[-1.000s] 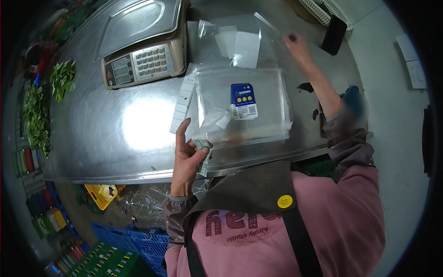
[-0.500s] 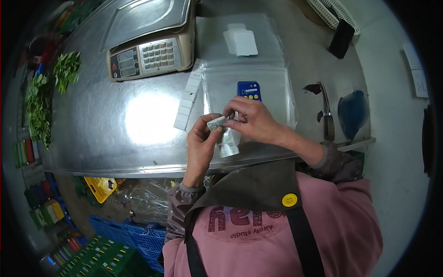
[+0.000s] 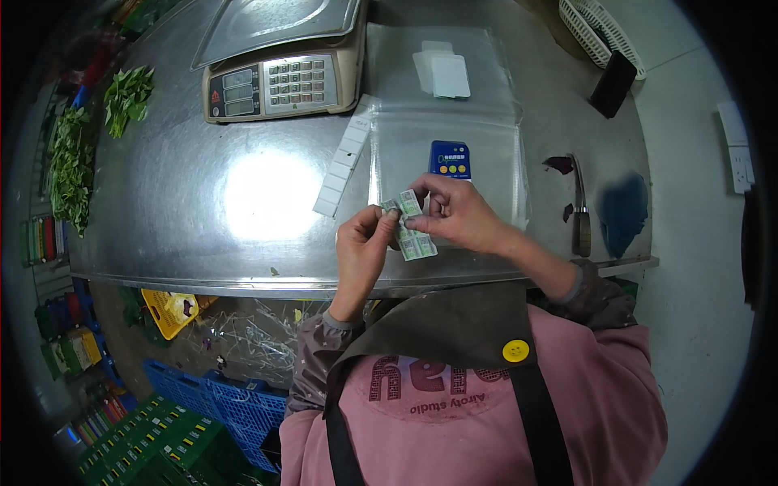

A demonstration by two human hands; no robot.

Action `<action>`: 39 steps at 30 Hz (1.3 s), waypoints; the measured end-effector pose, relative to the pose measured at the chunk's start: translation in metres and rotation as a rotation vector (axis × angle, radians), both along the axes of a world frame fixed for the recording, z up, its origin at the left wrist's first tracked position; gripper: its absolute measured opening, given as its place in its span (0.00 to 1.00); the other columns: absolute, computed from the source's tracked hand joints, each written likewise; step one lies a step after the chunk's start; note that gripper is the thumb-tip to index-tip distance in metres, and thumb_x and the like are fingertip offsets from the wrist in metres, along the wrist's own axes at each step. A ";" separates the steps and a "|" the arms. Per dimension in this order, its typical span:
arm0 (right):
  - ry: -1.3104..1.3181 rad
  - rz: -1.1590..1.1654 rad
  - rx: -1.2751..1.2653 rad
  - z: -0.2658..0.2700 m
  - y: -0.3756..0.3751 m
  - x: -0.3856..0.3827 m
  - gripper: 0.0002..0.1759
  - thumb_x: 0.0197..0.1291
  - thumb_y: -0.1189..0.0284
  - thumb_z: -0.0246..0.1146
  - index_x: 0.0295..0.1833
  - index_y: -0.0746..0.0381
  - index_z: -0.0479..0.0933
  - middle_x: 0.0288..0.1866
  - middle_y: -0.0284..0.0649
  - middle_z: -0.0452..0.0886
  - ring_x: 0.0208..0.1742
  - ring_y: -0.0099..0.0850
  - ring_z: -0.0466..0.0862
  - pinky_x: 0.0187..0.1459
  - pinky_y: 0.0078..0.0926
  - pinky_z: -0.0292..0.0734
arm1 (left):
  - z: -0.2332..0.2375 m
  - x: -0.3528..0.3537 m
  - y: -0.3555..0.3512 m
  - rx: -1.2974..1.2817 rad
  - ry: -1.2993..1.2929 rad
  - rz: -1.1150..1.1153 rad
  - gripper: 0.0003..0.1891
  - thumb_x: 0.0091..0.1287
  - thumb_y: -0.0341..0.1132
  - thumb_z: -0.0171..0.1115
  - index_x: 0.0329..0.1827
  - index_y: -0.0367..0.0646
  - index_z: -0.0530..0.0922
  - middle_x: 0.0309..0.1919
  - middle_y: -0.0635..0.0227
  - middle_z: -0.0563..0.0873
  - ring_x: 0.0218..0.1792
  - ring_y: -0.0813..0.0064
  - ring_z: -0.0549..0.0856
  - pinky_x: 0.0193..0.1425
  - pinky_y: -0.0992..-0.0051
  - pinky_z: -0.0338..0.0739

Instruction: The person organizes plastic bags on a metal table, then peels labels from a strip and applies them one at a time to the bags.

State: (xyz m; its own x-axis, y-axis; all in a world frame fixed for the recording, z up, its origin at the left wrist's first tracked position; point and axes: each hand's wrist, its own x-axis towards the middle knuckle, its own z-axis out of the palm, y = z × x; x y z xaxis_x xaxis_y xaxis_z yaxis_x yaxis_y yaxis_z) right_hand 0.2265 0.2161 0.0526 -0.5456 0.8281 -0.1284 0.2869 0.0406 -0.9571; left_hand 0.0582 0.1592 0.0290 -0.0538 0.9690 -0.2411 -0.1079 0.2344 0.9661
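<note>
Between both hands is a small sheet of white-and-green printed labels (image 3: 419,246), folded or in strips, its lower end hanging free. My left hand (image 3: 362,253) pinches its left side between thumb and fingers. With thumb and fingertips, my right hand (image 3: 463,214) grips the upper right part of the labels. Just above the hands, a blue card (image 3: 450,159) with yellow dots lies on a stack of clear plastic bags (image 3: 494,166). A strip of white labels (image 3: 344,162) rests along the left edge of the bags.
A weighing scale (image 3: 300,85) stands at the back left, with leafy greens (image 3: 127,99) beyond it. White cards (image 3: 450,77) lie on the bags. On the right are a knife (image 3: 581,212), a blue cloth-like item (image 3: 623,215), a black phone-like object (image 3: 613,84) and a white basket (image 3: 598,34).
The label sheet has been spread out, with more of its printed face showing. My right fingers have shifted to the sheet's upper right. The whole view has shifted slightly.
</note>
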 end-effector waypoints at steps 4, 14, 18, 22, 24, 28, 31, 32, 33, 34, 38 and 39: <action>-0.059 0.070 -0.077 -0.002 0.011 0.011 0.10 0.50 0.73 0.64 0.38 0.64 0.75 0.28 0.32 0.73 0.27 0.17 0.71 0.30 0.17 0.68 | -0.017 -0.003 -0.001 0.040 0.291 -0.118 0.12 0.61 0.35 0.60 0.25 0.35 0.75 0.15 0.65 0.75 0.18 0.83 0.73 0.22 0.75 0.68; -0.425 0.503 0.183 0.020 0.023 0.012 0.10 0.44 0.75 0.63 0.32 0.66 0.72 0.22 0.38 0.74 0.22 0.27 0.71 0.27 0.24 0.67 | -0.014 0.011 -0.004 0.309 0.400 -0.324 0.12 0.53 0.37 0.63 0.26 0.34 0.76 0.19 0.52 0.77 0.22 0.58 0.77 0.29 0.65 0.70; -0.421 0.412 0.183 0.014 0.024 0.016 0.08 0.44 0.77 0.63 0.30 0.66 0.72 0.20 0.36 0.72 0.20 0.23 0.69 0.25 0.21 0.64 | -0.029 0.015 -0.005 0.233 0.339 -0.313 0.13 0.53 0.38 0.63 0.26 0.34 0.76 0.18 0.52 0.76 0.21 0.58 0.77 0.29 0.65 0.69; -0.234 0.066 0.048 0.002 0.024 0.035 0.06 0.51 0.74 0.60 0.29 0.65 0.71 0.21 0.27 0.66 0.25 0.15 0.62 0.26 0.15 0.58 | -0.020 0.009 -0.003 0.163 0.372 -0.244 0.16 0.54 0.42 0.62 0.25 0.35 0.74 0.18 0.53 0.76 0.21 0.59 0.75 0.27 0.65 0.68; -0.190 -0.087 0.007 -0.001 0.025 0.047 0.05 0.54 0.75 0.59 0.32 0.66 0.71 0.26 0.29 0.69 0.28 0.15 0.65 0.30 0.14 0.62 | -0.020 0.006 -0.003 0.107 0.517 -0.262 0.18 0.55 0.45 0.60 0.25 0.35 0.73 0.19 0.53 0.75 0.21 0.59 0.75 0.27 0.64 0.67; -0.127 -0.384 -0.112 -0.010 0.025 0.063 0.09 0.54 0.72 0.61 0.37 0.66 0.73 0.29 0.29 0.74 0.29 0.15 0.70 0.26 0.15 0.65 | -0.016 0.003 -0.004 -0.077 0.527 -0.323 0.15 0.57 0.41 0.61 0.28 0.35 0.76 0.17 0.61 0.76 0.21 0.75 0.75 0.27 0.72 0.67; -0.059 -0.562 -0.148 -0.026 0.035 0.072 0.10 0.53 0.71 0.63 0.39 0.65 0.74 0.29 0.31 0.77 0.26 0.15 0.71 0.23 0.15 0.63 | -0.029 0.004 -0.003 -0.179 0.365 -0.248 0.09 0.60 0.34 0.60 0.31 0.34 0.78 0.22 0.70 0.81 0.25 0.85 0.75 0.30 0.80 0.68; -0.051 -0.584 -0.140 -0.030 0.037 0.073 0.11 0.52 0.71 0.63 0.40 0.64 0.74 0.29 0.32 0.78 0.25 0.15 0.71 0.23 0.15 0.64 | -0.029 0.004 -0.002 -0.187 0.300 -0.232 0.08 0.60 0.32 0.60 0.33 0.34 0.79 0.25 0.71 0.82 0.28 0.84 0.77 0.34 0.81 0.70; -0.040 -0.598 -0.135 -0.037 0.041 0.073 0.12 0.52 0.71 0.63 0.41 0.63 0.74 0.29 0.34 0.80 0.25 0.15 0.71 0.23 0.15 0.65 | -0.030 0.004 -0.001 -0.184 0.299 -0.256 0.08 0.60 0.32 0.60 0.33 0.34 0.79 0.25 0.71 0.82 0.28 0.84 0.77 0.34 0.81 0.70; -0.038 -0.613 -0.132 -0.044 0.044 0.072 0.12 0.52 0.71 0.63 0.41 0.63 0.74 0.29 0.34 0.80 0.25 0.15 0.71 0.23 0.15 0.65 | -0.031 0.005 0.000 -0.179 0.292 -0.225 0.08 0.60 0.32 0.60 0.33 0.34 0.79 0.25 0.70 0.82 0.28 0.84 0.77 0.35 0.81 0.70; -0.097 -0.628 -0.040 -0.076 0.055 0.060 0.14 0.49 0.71 0.64 0.42 0.61 0.74 0.31 0.38 0.82 0.25 0.22 0.76 0.25 0.22 0.69 | -0.055 0.003 -0.003 -0.133 0.330 -0.154 0.10 0.60 0.36 0.61 0.31 0.35 0.78 0.20 0.69 0.80 0.24 0.84 0.74 0.30 0.79 0.68; -0.136 -0.619 0.023 -0.081 0.057 0.055 0.14 0.48 0.70 0.65 0.42 0.61 0.75 0.32 0.39 0.83 0.26 0.25 0.78 0.26 0.26 0.71 | -0.061 0.002 -0.003 -0.094 0.417 -0.129 0.12 0.59 0.38 0.62 0.28 0.36 0.77 0.14 0.70 0.76 0.18 0.85 0.70 0.23 0.78 0.65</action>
State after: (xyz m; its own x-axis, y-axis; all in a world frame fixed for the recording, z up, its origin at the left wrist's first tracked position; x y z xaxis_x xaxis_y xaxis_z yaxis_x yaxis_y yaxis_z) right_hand 0.2810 0.2735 -0.0285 0.0550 0.9884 -0.1417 0.3828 -0.1520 -0.9112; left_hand 0.0600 0.1558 -0.0321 -0.0456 0.9491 -0.3117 0.3222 0.3094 0.8947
